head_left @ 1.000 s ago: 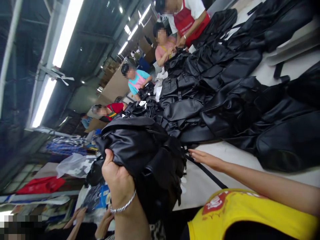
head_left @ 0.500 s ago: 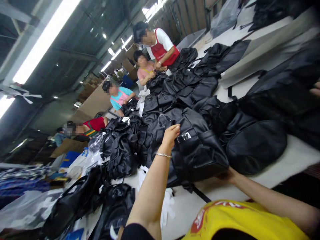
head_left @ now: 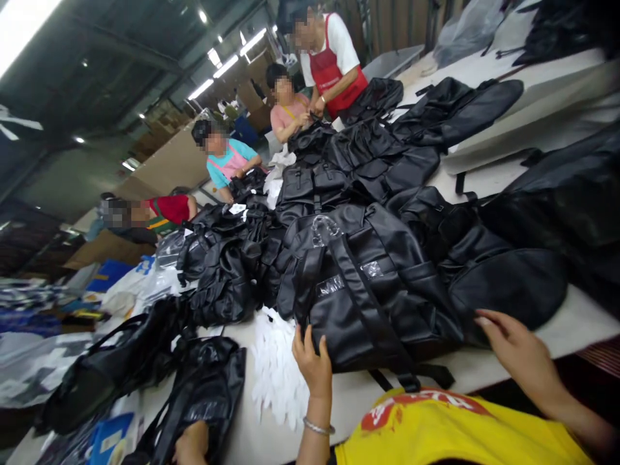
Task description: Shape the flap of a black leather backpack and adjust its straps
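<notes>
In front of me a black backpack (head_left: 416, 290) lies on the table, its straps running across the upper face and pieces of clear plastic film on its handle and fittings. My left hand (head_left: 312, 361) is open, fingers apart, at the backpack's near left edge. I see my right hand (head_left: 516, 349) open, its fingers stretched toward the backpack's right end, beside another black bag (head_left: 508, 284). Whether the right fingertips touch either bag I cannot tell. Just left of my left hand is a heap of white strips (head_left: 276, 368).
Many black bags (head_left: 223, 278) cover the white table (head_left: 232, 420). Another person's hand (head_left: 191, 442) is on a black bag (head_left: 208, 381) at lower left, near a blue box (head_left: 110, 439). Several co-workers stand along the far side, one in a red apron (head_left: 334, 77).
My left hand has left the backpack's upper face and come down to its near left edge. The right hand has come out from under the right corner. A strap now lies across the backpack.
</notes>
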The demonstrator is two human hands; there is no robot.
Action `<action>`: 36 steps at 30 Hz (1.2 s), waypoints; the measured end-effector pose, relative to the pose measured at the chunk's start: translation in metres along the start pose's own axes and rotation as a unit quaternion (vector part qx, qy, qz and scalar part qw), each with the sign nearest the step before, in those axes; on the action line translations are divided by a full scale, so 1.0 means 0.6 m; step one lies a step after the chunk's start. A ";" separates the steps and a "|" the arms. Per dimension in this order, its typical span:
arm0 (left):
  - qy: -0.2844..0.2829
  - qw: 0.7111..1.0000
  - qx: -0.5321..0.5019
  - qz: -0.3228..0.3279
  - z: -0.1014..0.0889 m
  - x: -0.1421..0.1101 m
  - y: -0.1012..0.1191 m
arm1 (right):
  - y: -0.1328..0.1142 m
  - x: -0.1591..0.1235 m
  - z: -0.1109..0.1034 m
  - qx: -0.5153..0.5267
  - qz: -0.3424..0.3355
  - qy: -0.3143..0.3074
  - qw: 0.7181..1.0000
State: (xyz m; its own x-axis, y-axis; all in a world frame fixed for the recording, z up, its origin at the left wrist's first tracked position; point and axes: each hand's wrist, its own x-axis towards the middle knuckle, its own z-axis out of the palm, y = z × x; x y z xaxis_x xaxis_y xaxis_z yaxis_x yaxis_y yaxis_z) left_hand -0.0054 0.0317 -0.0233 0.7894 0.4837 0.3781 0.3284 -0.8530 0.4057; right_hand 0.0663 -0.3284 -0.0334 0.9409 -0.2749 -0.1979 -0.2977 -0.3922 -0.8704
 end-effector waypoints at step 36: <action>-0.098 0.966 -0.241 0.009 0.011 0.145 0.224 | -0.433 0.101 0.038 0.378 0.034 -0.350 0.856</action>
State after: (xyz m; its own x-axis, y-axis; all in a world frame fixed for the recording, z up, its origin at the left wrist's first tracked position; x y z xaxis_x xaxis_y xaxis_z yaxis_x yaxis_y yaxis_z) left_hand 0.1111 -0.0420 0.0586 0.8909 0.3837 0.2431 0.0722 -0.6480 0.7582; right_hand 0.2039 -0.2234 0.1705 0.8703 0.4234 -0.2516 -0.4155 0.3570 -0.8366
